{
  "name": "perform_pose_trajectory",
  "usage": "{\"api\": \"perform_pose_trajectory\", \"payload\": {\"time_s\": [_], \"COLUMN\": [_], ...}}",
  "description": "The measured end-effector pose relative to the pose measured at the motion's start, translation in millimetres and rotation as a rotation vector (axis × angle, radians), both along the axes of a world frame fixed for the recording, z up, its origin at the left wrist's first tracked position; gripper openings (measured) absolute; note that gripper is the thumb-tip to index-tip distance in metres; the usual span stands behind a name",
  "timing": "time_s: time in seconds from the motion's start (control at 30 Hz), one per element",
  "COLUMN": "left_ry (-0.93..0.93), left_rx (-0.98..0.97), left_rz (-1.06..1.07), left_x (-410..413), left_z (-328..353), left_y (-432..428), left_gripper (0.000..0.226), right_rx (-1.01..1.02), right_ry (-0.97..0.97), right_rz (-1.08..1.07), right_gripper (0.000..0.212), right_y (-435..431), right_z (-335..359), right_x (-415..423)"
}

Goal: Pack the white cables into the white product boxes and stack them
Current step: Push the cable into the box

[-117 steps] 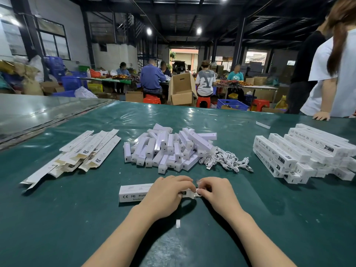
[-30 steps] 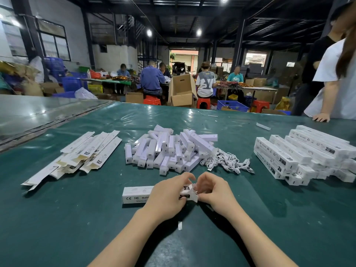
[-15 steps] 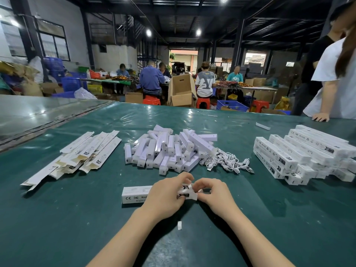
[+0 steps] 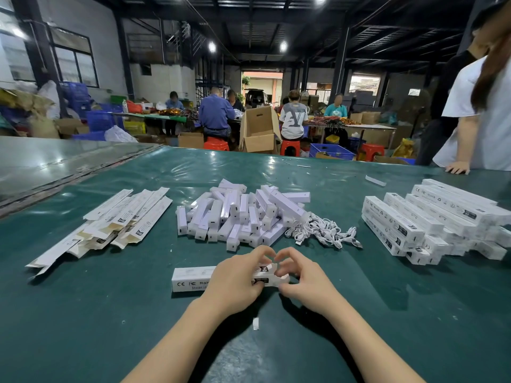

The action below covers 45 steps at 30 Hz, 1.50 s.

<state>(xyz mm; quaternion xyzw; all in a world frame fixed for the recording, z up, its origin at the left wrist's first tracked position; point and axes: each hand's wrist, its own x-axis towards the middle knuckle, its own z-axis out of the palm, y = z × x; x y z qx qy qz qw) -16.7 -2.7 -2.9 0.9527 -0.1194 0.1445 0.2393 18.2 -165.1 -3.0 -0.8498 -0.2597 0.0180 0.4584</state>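
The hall is big and dark, with black steel beams, round lamps and, far away, seated workers among cardboard cartons and blue crates. One of them wears a shirt with a large "Y". The worktop is covered with a shiny green sheet.

At the right lies a stack of closed boxes, cut off by the frame edge. Their sides show "CE FC RoHS"; the small black labels are too small to read. In the far middle is a heap of white pieces; what they are I cannot tell. At the left lie flat cartons with print I cannot read. The white cables lie tangled just right of the heap.

Near the middle, one white product box lies on the worktop. It reads "CE FC RoH" and "Made in"; the rest is hidden by the left hand, whose fingers grip the box. The right hand pinches the flap at its right end. A paper scrap lies nearer.
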Motion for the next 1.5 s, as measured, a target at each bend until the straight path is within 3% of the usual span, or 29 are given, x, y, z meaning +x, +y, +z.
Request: {"api": "perform_pose_trajectory", "payload": {"time_s": [0.23, 0.43, 0.6, 0.97, 1.33, 1.5], "left_ry": [0.012, 0.012, 0.005, 0.011, 0.009, -0.048], "left_rx": [-0.034, -0.030, -0.009, 0.001, -0.015, -0.047], "left_rz": [-0.020, -0.016, -0.016, -0.028, -0.042, -0.038], "left_x": [-2.4, -3.1, -2.3, -4.1, -6.7, -6.5], "left_z": [1.2, 0.6, 0.7, 3.6, 2.6, 0.9], "left_y": [-0.4, 0.4, 0.4, 0.0, -3.3, -6.3], "left_gripper": [0.046, 0.043, 0.041, 0.041, 0.037, 0.038], "right_rx": [-0.081, -0.097, -0.266, -0.288, -0.465, -0.434], "right_ry": [-0.127, -0.076, -0.200, -0.269, -0.411, -0.379], "right_rz": [-0.092, -0.134, -0.132, -0.106, -0.026, -0.050], "right_gripper": [0.032, 0.036, 0.015, 0.020, 0.012, 0.007], "right_y": [3.7, 4.4, 9.6, 5.9, 0.9, 1.0], "right_z": [-5.5, -6.5, -7.8, -7.8, -3.6, -1.7], "right_x": [4.6, 5.4, 6.2, 4.7, 6.8, 4.2]}}
